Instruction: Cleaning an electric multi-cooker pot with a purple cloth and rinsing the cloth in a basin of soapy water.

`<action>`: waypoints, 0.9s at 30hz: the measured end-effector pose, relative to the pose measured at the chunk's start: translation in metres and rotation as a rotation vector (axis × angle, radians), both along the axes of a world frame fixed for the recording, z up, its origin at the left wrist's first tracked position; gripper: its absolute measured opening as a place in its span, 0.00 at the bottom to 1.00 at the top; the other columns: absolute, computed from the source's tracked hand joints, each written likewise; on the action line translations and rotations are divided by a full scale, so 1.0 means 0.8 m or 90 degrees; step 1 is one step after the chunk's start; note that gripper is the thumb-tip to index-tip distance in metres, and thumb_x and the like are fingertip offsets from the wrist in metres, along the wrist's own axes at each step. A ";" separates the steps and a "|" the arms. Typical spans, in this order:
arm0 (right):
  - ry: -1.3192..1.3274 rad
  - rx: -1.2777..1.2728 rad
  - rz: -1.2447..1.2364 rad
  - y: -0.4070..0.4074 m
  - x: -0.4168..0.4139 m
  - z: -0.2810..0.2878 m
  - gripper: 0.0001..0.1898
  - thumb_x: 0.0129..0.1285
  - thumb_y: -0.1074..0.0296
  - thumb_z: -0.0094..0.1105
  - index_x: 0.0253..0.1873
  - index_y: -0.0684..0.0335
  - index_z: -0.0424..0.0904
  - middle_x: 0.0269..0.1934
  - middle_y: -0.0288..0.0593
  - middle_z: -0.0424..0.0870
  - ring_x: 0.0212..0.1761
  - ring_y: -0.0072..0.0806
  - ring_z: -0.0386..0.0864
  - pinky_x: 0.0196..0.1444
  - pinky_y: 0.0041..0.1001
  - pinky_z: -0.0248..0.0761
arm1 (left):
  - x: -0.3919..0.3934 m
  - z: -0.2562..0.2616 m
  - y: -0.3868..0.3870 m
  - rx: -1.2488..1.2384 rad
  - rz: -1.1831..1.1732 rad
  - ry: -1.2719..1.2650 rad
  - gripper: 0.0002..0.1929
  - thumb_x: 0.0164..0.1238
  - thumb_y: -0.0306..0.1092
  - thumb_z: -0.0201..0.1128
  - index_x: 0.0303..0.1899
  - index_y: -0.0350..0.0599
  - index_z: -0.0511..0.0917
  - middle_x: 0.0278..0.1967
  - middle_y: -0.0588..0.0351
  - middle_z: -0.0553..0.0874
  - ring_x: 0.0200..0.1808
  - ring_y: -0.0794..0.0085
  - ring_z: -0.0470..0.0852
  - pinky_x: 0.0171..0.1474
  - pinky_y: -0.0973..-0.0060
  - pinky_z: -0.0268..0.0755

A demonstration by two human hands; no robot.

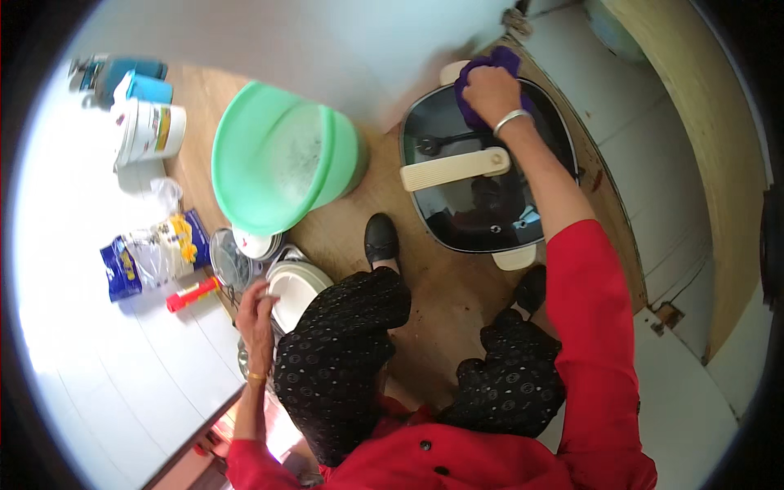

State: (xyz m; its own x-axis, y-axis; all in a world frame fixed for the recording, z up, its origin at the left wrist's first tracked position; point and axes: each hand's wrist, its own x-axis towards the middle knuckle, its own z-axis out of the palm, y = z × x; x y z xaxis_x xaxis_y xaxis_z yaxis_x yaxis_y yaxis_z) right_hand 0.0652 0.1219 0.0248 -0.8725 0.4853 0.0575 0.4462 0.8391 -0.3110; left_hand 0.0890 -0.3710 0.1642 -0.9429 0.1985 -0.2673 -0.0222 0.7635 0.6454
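Observation:
My right hand (pixel 493 92) grips a bunched purple cloth (pixel 468 113) and presses it on the far part of a dark, glossy lid (pixel 447 214). The lid covers a rounded-square electric pan with cream side handles (pixel 514 258). Across the lid's middle runs a ridged cream handle (pixel 453 169). My left hand (pixel 254 318) hangs by my left knee, fingers loosely bent and apart, with nothing visible in it. Just beside it are stacked white bowls or plates (pixel 294 294), partly hidden by my trouser leg.
A green plastic tub (pixel 343 156) holds cloudy, sudsy water. Left of it are a white bucket (pixel 153 131), a blue-and-clear plastic packet (pixel 153 254), a red tube-like pack (pixel 192 294) and a clear-lidded container (pixel 231 260). A pale wall (pixel 306 43) rises beyond the pan.

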 end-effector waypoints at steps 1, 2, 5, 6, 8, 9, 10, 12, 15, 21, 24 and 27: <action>-0.047 0.091 0.051 -0.022 -0.017 -0.006 0.09 0.56 0.69 0.53 0.33 0.62 0.84 0.33 0.51 0.85 0.38 0.46 0.82 0.40 0.40 0.77 | 0.019 -0.008 -0.034 0.013 0.061 -0.023 0.12 0.65 0.27 0.54 0.48 0.38 0.77 0.35 0.55 0.83 0.37 0.76 0.81 0.45 0.80 0.72; -0.048 0.096 0.111 -0.054 -0.033 -0.006 0.09 0.56 0.69 0.53 0.33 0.62 0.84 0.33 0.50 0.85 0.38 0.45 0.82 0.39 0.39 0.77 | 0.042 -0.007 -0.062 0.010 0.120 -0.036 0.11 0.65 0.27 0.54 0.47 0.37 0.77 0.34 0.56 0.83 0.36 0.77 0.81 0.44 0.81 0.72; -0.074 0.063 0.266 -0.147 -0.062 -0.003 0.09 0.56 0.69 0.53 0.34 0.62 0.84 0.34 0.49 0.85 0.37 0.44 0.83 0.39 0.39 0.78 | 0.102 -0.002 -0.097 0.081 0.278 -0.109 0.10 0.65 0.27 0.54 0.45 0.36 0.77 0.31 0.57 0.83 0.35 0.78 0.80 0.41 0.83 0.71; -0.079 0.051 0.311 -0.173 -0.062 -0.009 0.08 0.54 0.69 0.53 0.31 0.62 0.84 0.32 0.51 0.84 0.37 0.46 0.82 0.38 0.41 0.77 | 0.114 -0.013 -0.110 0.099 0.265 -0.101 0.10 0.65 0.26 0.54 0.45 0.35 0.76 0.31 0.57 0.83 0.35 0.78 0.80 0.41 0.83 0.71; -0.112 0.043 0.401 -0.225 -0.059 -0.020 0.08 0.51 0.70 0.54 0.28 0.63 0.83 0.31 0.53 0.84 0.36 0.47 0.82 0.38 0.42 0.76 | 0.130 -0.033 -0.130 0.121 0.247 -0.106 0.09 0.65 0.26 0.54 0.44 0.34 0.77 0.32 0.56 0.83 0.34 0.78 0.80 0.41 0.83 0.71; -0.142 0.050 0.447 -0.247 -0.052 -0.021 0.08 0.52 0.70 0.54 0.28 0.64 0.83 0.32 0.53 0.84 0.36 0.47 0.82 0.38 0.42 0.76 | 0.138 -0.044 -0.142 0.136 0.258 -0.115 0.09 0.65 0.26 0.54 0.44 0.34 0.77 0.32 0.56 0.83 0.34 0.78 0.80 0.41 0.83 0.71; -0.149 0.062 0.461 -0.266 -0.045 -0.024 0.08 0.52 0.70 0.54 0.28 0.64 0.83 0.32 0.53 0.84 0.36 0.47 0.82 0.38 0.42 0.76 | 0.144 -0.054 -0.154 0.167 0.297 -0.134 0.09 0.65 0.26 0.54 0.44 0.34 0.77 0.32 0.56 0.83 0.34 0.77 0.80 0.41 0.82 0.71; -0.178 0.037 0.483 -0.304 -0.024 -0.032 0.07 0.52 0.70 0.54 0.30 0.64 0.83 0.32 0.54 0.83 0.36 0.47 0.83 0.39 0.42 0.76 | 0.151 -0.059 -0.170 0.191 0.313 -0.129 0.09 0.64 0.27 0.54 0.41 0.33 0.78 0.31 0.56 0.83 0.34 0.77 0.80 0.41 0.81 0.72; -0.281 0.075 0.545 -0.334 0.043 -0.046 0.09 0.55 0.70 0.51 0.32 0.63 0.83 0.32 0.53 0.83 0.35 0.48 0.83 0.37 0.44 0.76 | 0.167 -0.041 -0.199 0.133 0.332 -0.107 0.10 0.62 0.30 0.55 0.39 0.35 0.79 0.30 0.58 0.82 0.34 0.78 0.79 0.39 0.81 0.70; -0.391 0.107 0.508 -0.309 0.170 -0.007 0.07 0.56 0.67 0.56 0.33 0.59 0.84 0.35 0.47 0.85 0.42 0.42 0.82 0.43 0.37 0.76 | 0.204 -0.082 -0.231 0.363 0.429 -0.140 0.09 0.64 0.28 0.53 0.40 0.35 0.79 0.35 0.56 0.84 0.33 0.75 0.84 0.39 0.79 0.76; -0.410 0.055 0.426 -0.280 0.212 -0.001 0.07 0.54 0.66 0.59 0.32 0.62 0.83 0.34 0.50 0.84 0.40 0.46 0.82 0.42 0.40 0.76 | 0.231 -0.095 -0.256 0.375 0.498 -0.198 0.08 0.63 0.27 0.53 0.38 0.35 0.79 0.35 0.56 0.84 0.32 0.75 0.83 0.39 0.79 0.76; -0.512 0.144 0.341 -0.247 0.230 0.032 0.10 0.52 0.65 0.60 0.34 0.65 0.82 0.33 0.54 0.83 0.38 0.50 0.82 0.42 0.42 0.75 | 0.245 -0.136 -0.273 0.480 0.562 -0.275 0.09 0.64 0.27 0.53 0.43 0.36 0.76 0.38 0.53 0.83 0.36 0.72 0.83 0.41 0.75 0.77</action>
